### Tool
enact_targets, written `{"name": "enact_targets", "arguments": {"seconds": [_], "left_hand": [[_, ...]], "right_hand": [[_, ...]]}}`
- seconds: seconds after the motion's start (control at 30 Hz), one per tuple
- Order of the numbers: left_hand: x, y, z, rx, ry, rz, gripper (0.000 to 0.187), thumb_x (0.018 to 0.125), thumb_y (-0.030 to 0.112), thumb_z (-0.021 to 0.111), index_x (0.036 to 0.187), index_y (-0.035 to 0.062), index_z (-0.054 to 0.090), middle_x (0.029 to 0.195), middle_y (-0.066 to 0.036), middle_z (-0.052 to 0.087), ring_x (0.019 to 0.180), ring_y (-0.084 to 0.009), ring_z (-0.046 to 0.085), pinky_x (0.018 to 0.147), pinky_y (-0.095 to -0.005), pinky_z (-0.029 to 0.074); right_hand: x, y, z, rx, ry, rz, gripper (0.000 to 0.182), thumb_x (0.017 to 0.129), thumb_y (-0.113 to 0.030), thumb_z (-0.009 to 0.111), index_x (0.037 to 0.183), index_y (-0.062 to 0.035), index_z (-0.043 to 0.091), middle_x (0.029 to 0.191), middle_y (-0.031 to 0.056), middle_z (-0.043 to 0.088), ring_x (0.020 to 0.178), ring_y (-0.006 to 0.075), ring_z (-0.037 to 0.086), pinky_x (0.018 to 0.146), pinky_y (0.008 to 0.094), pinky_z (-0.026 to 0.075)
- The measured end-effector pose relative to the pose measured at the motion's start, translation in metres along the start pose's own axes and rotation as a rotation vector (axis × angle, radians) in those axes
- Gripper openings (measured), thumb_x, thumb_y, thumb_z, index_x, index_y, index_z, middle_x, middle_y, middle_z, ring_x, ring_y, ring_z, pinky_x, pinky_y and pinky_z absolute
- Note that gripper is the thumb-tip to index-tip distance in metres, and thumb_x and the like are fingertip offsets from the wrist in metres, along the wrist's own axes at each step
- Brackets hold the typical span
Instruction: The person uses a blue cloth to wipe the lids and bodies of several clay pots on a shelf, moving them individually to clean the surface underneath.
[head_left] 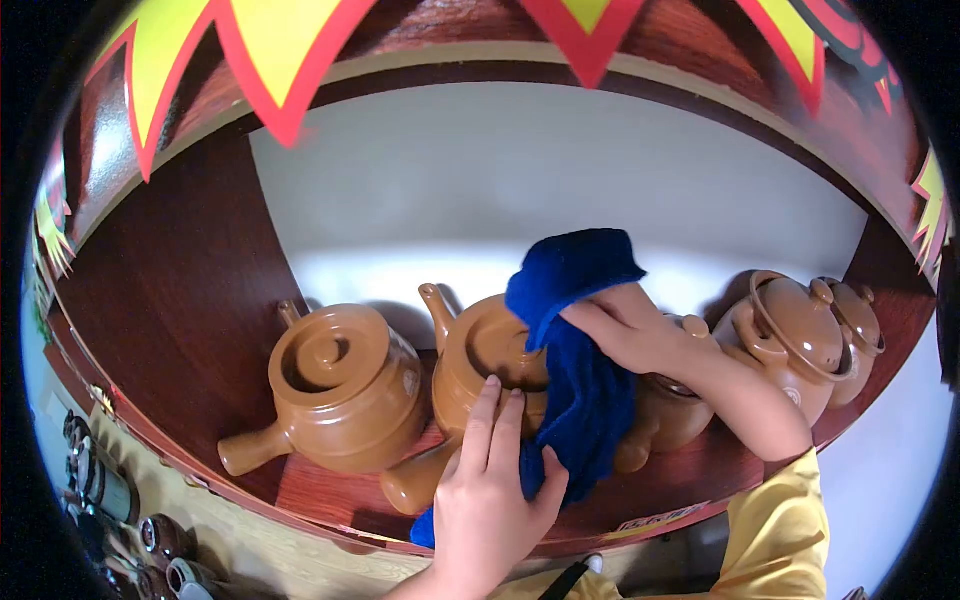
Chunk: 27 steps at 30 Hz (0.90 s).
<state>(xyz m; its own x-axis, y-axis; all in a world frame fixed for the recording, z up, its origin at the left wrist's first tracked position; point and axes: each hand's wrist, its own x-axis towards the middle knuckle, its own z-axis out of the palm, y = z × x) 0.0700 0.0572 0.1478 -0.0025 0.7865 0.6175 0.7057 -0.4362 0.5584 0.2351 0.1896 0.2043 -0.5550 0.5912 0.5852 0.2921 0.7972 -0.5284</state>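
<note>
A brown clay pot (470, 350) with a side handle and a spout stands on the shelf in front of me. My left hand (490, 490) rests against its near side, the fingers stretched toward the lid rim and the thumb apart. Bunched in the fingers of my right hand (625, 325) is a blue cloth (590, 400), raised over the pot's right side. The cloth hangs down along the pot, and a corner of it shows below my left hand. It hides part of the lid and the pot's right wall.
To the left is a similar lidded clay pot (340, 400). On the right stand a smaller pot (675, 415), partly behind my forearm, and lidded pots with loop handles (795, 330). Red-yellow paper trim (285, 80) hangs above the shelf (330, 495). More pots (165, 535) sit lower left.
</note>
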Motion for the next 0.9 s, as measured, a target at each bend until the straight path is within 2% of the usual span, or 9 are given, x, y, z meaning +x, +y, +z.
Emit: {"name": "enact_targets", "arguments": {"seconds": [0.1,0.13,0.23,0.3,0.43,0.57,0.8,0.83,0.9], "left_hand": [[0.0,-0.001,0.001,0.003,-0.001,0.007,0.05,0.073,0.01,0.064,0.12,-0.0036,0.053,0.126,-0.025,0.051,0.104,-0.0407,0.059,0.082,-0.0415,0.052],[0.0,-0.001,0.001,0.003,0.002,0.004,0.05,0.073,0.01,0.064,0.12,-0.0038,0.052,0.126,-0.025,0.051,0.105,-0.0406,0.059,0.083,-0.0416,0.052],[-0.001,-0.001,0.003,0.012,0.016,0.008,0.051,0.073,0.01,0.064,0.12,-0.0037,0.052,0.126,-0.025,0.05,0.105,-0.0406,0.059,0.083,-0.0415,0.052],[-0.002,-0.002,0.004,0.017,0.019,0.006,0.051,0.073,0.01,0.064,0.121,-0.0037,0.052,0.126,-0.024,0.05,0.105,-0.0405,0.059,0.083,-0.0413,0.052],[-0.002,-0.001,0.004,0.031,0.017,-0.007,0.052,0.073,0.011,0.064,0.121,-0.0035,0.051,0.127,-0.023,0.05,0.105,-0.0399,0.058,0.083,-0.0408,0.052],[-0.001,0.001,0.002,0.054,0.042,0.031,0.052,0.073,0.011,0.064,0.122,-0.0035,0.051,0.128,-0.023,0.049,0.106,-0.0398,0.058,0.084,-0.0407,0.052],[-0.002,-0.001,0.002,0.041,0.024,0.05,0.055,0.072,0.013,0.065,0.122,-0.0034,0.051,0.13,-0.023,0.048,0.106,-0.0392,0.058,0.084,-0.0406,0.052],[-0.002,-0.001,0.002,0.04,0.013,0.039,0.056,0.072,0.014,0.066,0.123,-0.0032,0.05,0.131,-0.022,0.048,0.106,-0.0389,0.058,0.084,-0.0406,0.052],[-0.003,-0.002,0.004,0.053,0.023,0.051,0.057,0.071,0.014,0.066,0.124,-0.0028,0.05,0.131,-0.022,0.048,0.106,-0.0384,0.058,0.084,-0.0404,0.052]], "right_hand": [[0.018,-0.007,0.016,-0.36,-0.145,-0.228,0.026,0.091,-0.028,0.047,0.086,-0.0059,0.06,0.089,0.0161,0.061,0.087,0.0369,0.057,0.084,0.0465,0.041],[0.024,0.003,0.029,-0.448,-0.071,-0.364,0.025,0.089,-0.029,0.05,0.085,-0.0074,0.062,0.086,0.0153,0.061,0.084,0.035,0.058,0.082,0.0459,0.041],[0.03,-0.005,0.028,-0.493,-0.239,-0.344,0.025,0.087,-0.03,0.053,0.083,-0.0079,0.063,0.083,0.0161,0.061,0.083,0.0341,0.058,0.082,0.0455,0.041],[0.04,-0.025,0.015,-0.771,-0.755,-0.153,0.023,0.086,-0.025,0.057,0.103,-0.0105,0.063,0.104,0.01,0.061,0.099,0.0294,0.056,0.095,0.0428,0.037],[0.013,-0.02,0.001,-0.575,-0.404,-0.438,0.025,0.085,-0.026,0.058,0.103,-0.0104,0.063,0.106,0.0097,0.06,0.106,0.0304,0.053,0.097,0.0423,0.037],[-0.004,-0.022,-0.019,-0.774,-0.273,-0.349,0.019,0.081,-0.023,0.059,0.09,-0.0074,0.065,0.091,0.0115,0.063,0.094,0.031,0.058,0.089,0.042,0.043],[-0.012,-0.012,-0.011,-0.405,-0.471,-0.161,0.023,0.086,-0.025,0.055,0.093,-0.0065,0.067,0.086,0.0114,0.065,0.09,0.0312,0.06,0.087,0.0422,0.043],[-0.012,-0.005,0.0,-0.482,-0.343,-0.371,0.026,0.088,-0.028,0.053,0.096,-0.0079,0.068,0.091,0.0109,0.064,0.09,0.0322,0.06,0.087,0.0438,0.043],[-0.006,-0.008,0.01,-0.525,-0.301,-0.386,0.025,0.087,-0.027,0.052,0.095,-0.0075,0.067,0.092,0.0119,0.064,0.09,0.0325,0.059,0.087,0.0453,0.042]]}}
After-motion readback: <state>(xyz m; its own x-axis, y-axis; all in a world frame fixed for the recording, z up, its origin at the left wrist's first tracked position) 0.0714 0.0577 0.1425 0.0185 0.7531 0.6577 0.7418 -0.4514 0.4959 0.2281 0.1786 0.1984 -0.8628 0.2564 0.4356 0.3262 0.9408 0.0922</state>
